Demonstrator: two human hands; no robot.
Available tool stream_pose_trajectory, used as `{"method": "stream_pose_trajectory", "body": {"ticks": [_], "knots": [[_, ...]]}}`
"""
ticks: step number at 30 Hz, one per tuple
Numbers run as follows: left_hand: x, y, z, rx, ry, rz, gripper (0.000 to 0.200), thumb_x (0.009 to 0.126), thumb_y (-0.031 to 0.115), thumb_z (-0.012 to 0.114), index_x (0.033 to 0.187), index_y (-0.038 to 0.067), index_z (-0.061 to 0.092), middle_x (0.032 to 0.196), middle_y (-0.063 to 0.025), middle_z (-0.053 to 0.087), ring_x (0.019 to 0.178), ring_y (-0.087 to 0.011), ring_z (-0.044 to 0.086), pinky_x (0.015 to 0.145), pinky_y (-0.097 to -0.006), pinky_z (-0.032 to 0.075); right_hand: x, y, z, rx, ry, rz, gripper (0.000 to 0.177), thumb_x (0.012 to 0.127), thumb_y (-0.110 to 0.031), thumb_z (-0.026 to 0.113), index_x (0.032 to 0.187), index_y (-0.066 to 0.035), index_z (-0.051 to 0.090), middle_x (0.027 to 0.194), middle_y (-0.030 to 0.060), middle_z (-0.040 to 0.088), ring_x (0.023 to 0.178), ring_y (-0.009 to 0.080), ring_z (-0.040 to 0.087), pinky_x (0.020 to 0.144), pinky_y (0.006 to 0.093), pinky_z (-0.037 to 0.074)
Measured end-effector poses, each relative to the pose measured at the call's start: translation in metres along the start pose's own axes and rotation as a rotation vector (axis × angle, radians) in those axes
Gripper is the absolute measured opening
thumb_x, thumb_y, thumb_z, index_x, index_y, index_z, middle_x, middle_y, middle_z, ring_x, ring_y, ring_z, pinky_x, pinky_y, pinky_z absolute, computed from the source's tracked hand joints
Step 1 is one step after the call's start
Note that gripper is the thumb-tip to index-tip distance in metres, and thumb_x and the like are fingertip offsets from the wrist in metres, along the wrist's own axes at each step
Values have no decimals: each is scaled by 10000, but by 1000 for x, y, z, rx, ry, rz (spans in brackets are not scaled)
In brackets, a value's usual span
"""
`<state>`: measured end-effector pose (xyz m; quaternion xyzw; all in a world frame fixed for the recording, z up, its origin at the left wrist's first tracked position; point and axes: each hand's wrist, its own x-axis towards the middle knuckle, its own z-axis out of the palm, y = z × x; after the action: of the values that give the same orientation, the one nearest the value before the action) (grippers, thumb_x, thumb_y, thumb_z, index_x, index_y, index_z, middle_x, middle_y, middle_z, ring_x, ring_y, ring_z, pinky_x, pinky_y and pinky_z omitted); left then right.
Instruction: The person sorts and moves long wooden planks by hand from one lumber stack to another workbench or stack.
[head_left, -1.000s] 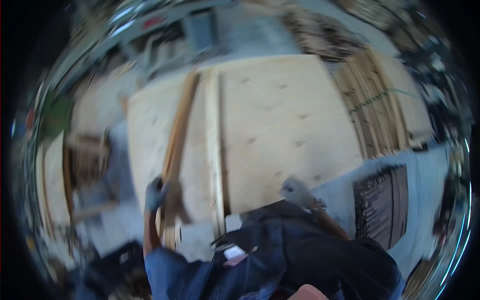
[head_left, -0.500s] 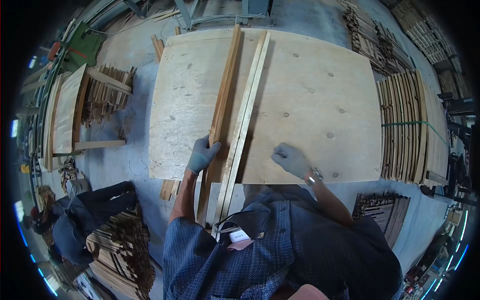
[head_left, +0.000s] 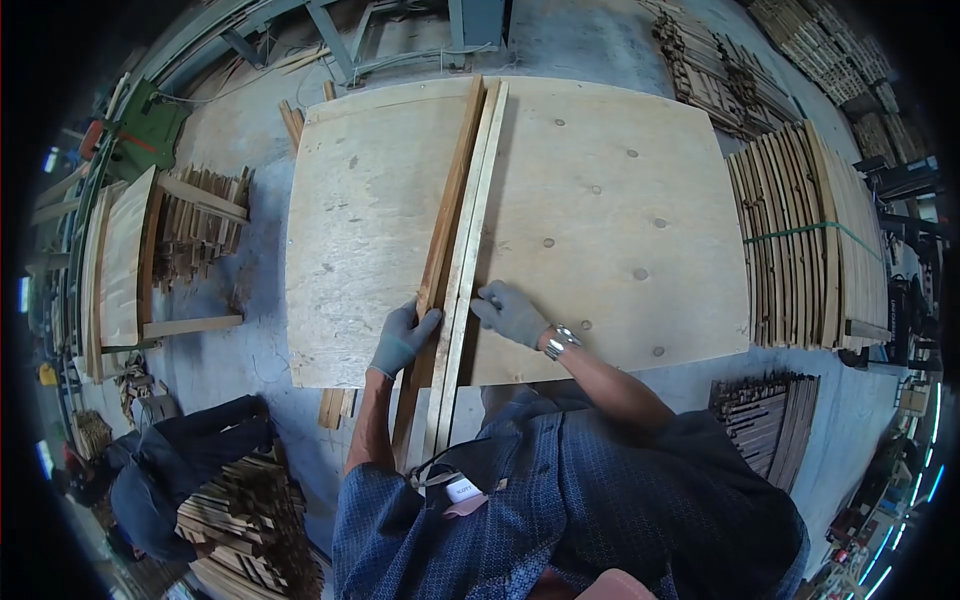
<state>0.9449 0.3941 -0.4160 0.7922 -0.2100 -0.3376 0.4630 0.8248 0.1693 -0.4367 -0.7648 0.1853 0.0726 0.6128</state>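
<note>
Two long runs of wood, brown wood [head_left: 452,205] and pale wood [head_left: 477,205], are laid on one tabletop [head_left: 590,260]. Of two gloved hands, the left hand [head_left: 400,338] is closed around the brown wood. The right hand [head_left: 512,316] is curled just beside the pale wood; whether it is gripped cannot be told. Compared with before, the gap between both runs has been narrowed.

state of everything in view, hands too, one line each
left hand: gloved, gripping brown strip
right hand: gloved, fingers curled by pale strips, grip unclear
brown strip: lying lengthwise, overhanging near edge
pale strips: side by side, overhanging too
plywood: flat
right-side bundle: strapped
</note>
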Motion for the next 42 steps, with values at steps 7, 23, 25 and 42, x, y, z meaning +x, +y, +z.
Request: {"method": "stream_pose_trajectory", "body": {"ticks": [7,23,25,42], "knots": [[-11,13,5,251,-49,102,541,966,480,629,1182,-14,663,1050,-278,686,979,-437,669,870,-464,511,24,10,19,-34,69,86,425,1025,-423,610,1052,-3,553,769,105,651,591,159,653,524,305,524],[-24,34,74,541,460,-210,689,784,484,776,1235,52,484,1058,-200,674,1018,-393,640,809,-502,540,51,0,21,-280,21,29,457,958,-461,650,984,-13,563,806,191,685,756,361,671,696,456,527],[-22,33,64,546,476,-239,699,790,475,776,1254,40,486,1044,-202,677,1004,-391,647,799,-508,546,55,-2,29,-223,-20,-26,458,956,-454,662,1025,-10,571,823,179,694,763,330,680,696,438,533],[4,-34,-63,485,813,-248,657,732,510,775,1170,52,604,1092,-184,687,991,-365,687,861,-491,535,-30,-17,-5,-73,-190,224,310,999,-236,636,1176,12,578,1022,120,699,817,170,708,682,280,574]]}}
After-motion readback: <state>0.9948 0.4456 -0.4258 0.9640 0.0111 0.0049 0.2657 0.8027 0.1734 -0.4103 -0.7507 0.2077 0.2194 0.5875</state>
